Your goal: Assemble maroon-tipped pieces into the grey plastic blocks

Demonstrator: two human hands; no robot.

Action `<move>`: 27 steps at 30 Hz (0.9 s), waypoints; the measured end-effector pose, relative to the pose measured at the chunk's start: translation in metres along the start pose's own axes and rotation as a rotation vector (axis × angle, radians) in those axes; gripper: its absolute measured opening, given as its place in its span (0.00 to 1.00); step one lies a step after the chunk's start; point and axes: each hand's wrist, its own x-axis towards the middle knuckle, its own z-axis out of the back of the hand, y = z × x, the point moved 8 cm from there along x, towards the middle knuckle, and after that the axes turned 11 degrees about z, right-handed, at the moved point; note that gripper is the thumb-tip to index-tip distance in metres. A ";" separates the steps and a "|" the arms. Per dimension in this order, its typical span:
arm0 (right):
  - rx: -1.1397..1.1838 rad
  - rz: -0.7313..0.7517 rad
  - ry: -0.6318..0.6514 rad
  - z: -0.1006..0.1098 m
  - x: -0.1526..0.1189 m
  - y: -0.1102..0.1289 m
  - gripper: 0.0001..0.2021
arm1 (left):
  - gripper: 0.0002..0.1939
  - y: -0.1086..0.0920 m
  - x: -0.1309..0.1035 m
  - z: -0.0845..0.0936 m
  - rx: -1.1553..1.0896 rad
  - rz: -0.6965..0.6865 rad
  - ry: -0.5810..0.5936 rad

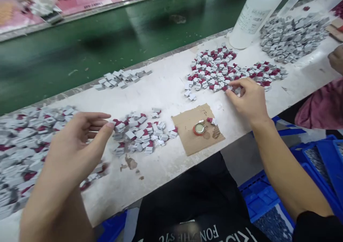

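Note:
My left hand (pixel 77 145) is over the left part of the table, thumb and fingers stretched out with a small gap between their tips. Its fingertips are at the edge of a middle pile of small grey-and-maroon parts (pixel 144 131). At the near edge of another pile of grey-and-maroon parts (pixel 211 69), my right hand (pixel 248 97) has thumb and index finger pinched on a small grey part (pixel 229 87). Between the hands lies a piece of cardboard (pixel 193 145), with a round dish with a beaded rim (pixel 199 128) and a single grey-and-maroon part (pixel 212 121) on it.
A large heap of parts (pixel 26 145) covers the table's left end. Grey pieces (pixel 120 78) lie near the far edge. A white bottle (pixel 249 20) stands beside a grey heap (pixel 294 36). Another person's hand (pixel 337 59) is at right. Blue crates (pixel 308 163) sit below.

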 end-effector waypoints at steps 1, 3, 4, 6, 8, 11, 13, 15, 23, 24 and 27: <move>-0.006 -0.011 0.016 -0.002 -0.001 0.001 0.12 | 0.12 0.005 0.002 0.002 0.031 0.052 0.052; -0.005 -0.042 0.044 -0.002 -0.007 0.007 0.15 | 0.12 0.008 0.002 0.000 0.106 0.131 0.184; -0.002 -0.058 0.066 -0.002 -0.010 0.010 0.16 | 0.13 0.008 0.002 -0.002 0.136 0.150 0.233; 0.005 -0.091 0.134 -0.001 -0.017 0.017 0.13 | 0.17 0.004 0.003 -0.001 0.181 0.169 0.265; 0.016 -0.146 0.204 -0.001 -0.026 0.020 0.09 | 0.20 0.001 0.012 0.002 0.244 0.178 0.231; 0.101 -0.222 0.230 0.002 -0.038 0.024 0.12 | 0.22 -0.003 0.041 0.006 0.358 0.153 0.166; 0.158 -0.230 0.211 0.004 -0.045 0.026 0.16 | 0.24 -0.008 0.068 0.006 0.390 0.120 0.120; 0.177 -0.215 0.164 0.008 -0.053 0.028 0.19 | 0.29 -0.012 0.095 0.003 0.388 0.096 0.080; 0.193 -0.031 0.098 0.016 -0.077 0.042 0.13 | 0.20 -0.030 0.114 -0.006 0.339 0.138 0.033; 0.219 -0.013 0.110 0.017 -0.078 0.044 0.11 | 0.18 -0.030 0.110 -0.004 0.329 0.143 0.029; 0.262 -0.030 0.129 0.018 -0.081 0.044 0.05 | 0.14 -0.021 0.102 0.001 0.234 0.114 -0.001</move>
